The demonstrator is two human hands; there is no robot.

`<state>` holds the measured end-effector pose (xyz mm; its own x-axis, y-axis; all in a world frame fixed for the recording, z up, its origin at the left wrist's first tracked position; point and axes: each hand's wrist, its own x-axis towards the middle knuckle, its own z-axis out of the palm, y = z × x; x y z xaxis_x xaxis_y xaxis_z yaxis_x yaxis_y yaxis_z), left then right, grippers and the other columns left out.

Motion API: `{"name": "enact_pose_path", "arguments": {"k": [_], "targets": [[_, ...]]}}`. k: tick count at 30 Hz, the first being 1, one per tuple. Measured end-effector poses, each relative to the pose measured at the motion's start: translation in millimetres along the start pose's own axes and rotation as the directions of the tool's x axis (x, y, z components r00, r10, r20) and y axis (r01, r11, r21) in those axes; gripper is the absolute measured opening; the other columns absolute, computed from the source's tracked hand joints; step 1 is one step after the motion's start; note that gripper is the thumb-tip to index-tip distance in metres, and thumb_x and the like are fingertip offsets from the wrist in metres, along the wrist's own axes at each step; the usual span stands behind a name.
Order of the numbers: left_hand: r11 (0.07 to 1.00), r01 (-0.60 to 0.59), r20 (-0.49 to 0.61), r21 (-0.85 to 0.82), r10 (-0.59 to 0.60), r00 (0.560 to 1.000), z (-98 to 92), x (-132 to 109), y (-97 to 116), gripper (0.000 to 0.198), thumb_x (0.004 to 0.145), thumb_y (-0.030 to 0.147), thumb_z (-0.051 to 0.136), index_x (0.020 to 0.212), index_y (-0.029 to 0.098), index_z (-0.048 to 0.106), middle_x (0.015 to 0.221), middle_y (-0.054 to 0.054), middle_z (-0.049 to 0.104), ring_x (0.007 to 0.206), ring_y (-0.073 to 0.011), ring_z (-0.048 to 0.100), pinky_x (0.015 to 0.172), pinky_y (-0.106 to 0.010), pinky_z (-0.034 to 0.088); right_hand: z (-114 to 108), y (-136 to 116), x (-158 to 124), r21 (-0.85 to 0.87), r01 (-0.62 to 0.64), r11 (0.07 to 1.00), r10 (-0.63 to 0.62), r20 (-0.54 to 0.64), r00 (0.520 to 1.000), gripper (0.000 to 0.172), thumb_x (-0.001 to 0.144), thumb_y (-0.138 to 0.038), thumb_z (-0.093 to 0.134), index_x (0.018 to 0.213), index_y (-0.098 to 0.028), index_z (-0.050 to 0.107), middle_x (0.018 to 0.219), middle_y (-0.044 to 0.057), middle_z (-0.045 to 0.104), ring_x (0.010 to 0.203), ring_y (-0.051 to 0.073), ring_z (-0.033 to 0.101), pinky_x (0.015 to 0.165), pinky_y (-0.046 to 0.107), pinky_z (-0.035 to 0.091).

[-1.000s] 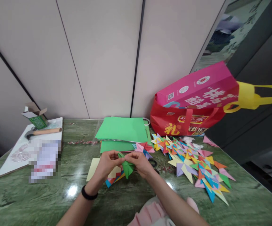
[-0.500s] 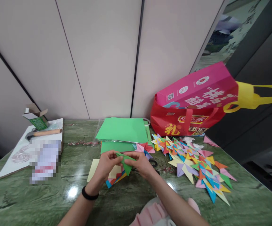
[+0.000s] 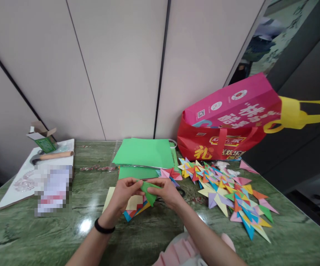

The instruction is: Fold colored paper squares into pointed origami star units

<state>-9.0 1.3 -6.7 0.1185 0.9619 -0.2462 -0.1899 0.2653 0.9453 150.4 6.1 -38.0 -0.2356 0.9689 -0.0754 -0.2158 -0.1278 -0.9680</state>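
Note:
Between both hands is a small folded piece of green paper (image 3: pixel 150 193), one corner pointing down. My left hand (image 3: pixel 128 194) pinches its left end between thumb and fingers. On the other side my right hand (image 3: pixel 164 190) grips it, thumb across the front. Just beneath the hands lie a pale yellow sheet (image 3: pixel 109 198) and several coloured paper pieces (image 3: pixel 132 215), partly covered by the left hand. Behind them rests a stack of green paper (image 3: pixel 145 150). A folded paper star in pink and red (image 3: pixel 171 173) sits just past the right hand.
Many multicoloured folded paper stars (image 3: pixel 217 195) spread over the right of the green marble table (image 3: pixel 51 240). A red gift bag (image 3: pixel 220 142) with a pink box (image 3: pixel 231 99) stands behind them. At left, a hammer-like tool (image 3: pixel 51 156) and a small green box (image 3: pixel 45 143) rest on a white board (image 3: pixel 16 192).
The green paper has turned slightly in my fingers, and my left thumb has slid up toward its top edge. Both hands stay in nearly the same place.

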Motion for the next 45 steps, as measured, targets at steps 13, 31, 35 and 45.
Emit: {"name": "enact_pose_path", "arguments": {"k": [13,31,35,45], "targets": [[0.998,-0.028,0.006,0.061,0.027,1.0,0.1,-0.4,7.2,0.034,0.054,0.04,0.077,0.066,0.01,0.067,0.06,-0.003,0.069,0.051,-0.0145,0.063,0.055,-0.025,0.053,-1.2,0.6,1.7,0.028,-0.017,0.999,0.018,-0.018,1.0,0.029,0.047,-0.03,0.081,0.074,-0.019,0.074,0.079,0.003,0.072,0.069,0.018,0.061,0.067,0.031,0.048],[0.991,-0.015,0.045,0.134,0.009,0.999,-1.1,0.4,4.9,0.032,0.053,0.04,0.077,0.062,0.011,0.067,0.057,-0.001,0.067,0.053,-0.0148,0.063,0.058,-0.026,0.053,-5.9,-2.5,1.1,-0.065,-0.017,0.998,0.02,0.047,0.999,0.024,0.051,-0.03,0.078,0.072,-0.018,0.073,0.07,0.001,0.068,0.062,0.014,0.055,0.059,0.026,0.044],[0.988,0.002,0.04,0.152,-0.008,0.999,-0.4,0.3,2.4,0.03,0.051,0.037,0.078,0.06,0.011,0.067,0.053,-0.001,0.066,0.047,-0.0133,0.061,0.053,-0.023,0.051,-7.0,-2.4,0.3,-0.096,0.003,0.995,0.005,0.09,0.996,0.024,0.052,-0.031,0.077,0.072,-0.018,0.073,0.071,0.001,0.067,0.061,0.014,0.054,0.058,0.026,0.043],[0.983,-0.073,0.047,0.168,0.066,0.997,2.9,-2.1,2.4,0.027,0.053,0.035,0.077,0.055,0.012,0.065,0.048,-0.002,0.064,0.045,-0.0134,0.061,0.048,-0.022,0.049,-4.9,-4.3,-0.5,-0.117,0.027,0.993,-0.014,0.116,0.993,0.02,0.057,-0.03,0.075,0.071,-0.017,0.071,0.068,0.0,0.065,0.06,0.012,0.053,0.057,0.023,0.041]]}}
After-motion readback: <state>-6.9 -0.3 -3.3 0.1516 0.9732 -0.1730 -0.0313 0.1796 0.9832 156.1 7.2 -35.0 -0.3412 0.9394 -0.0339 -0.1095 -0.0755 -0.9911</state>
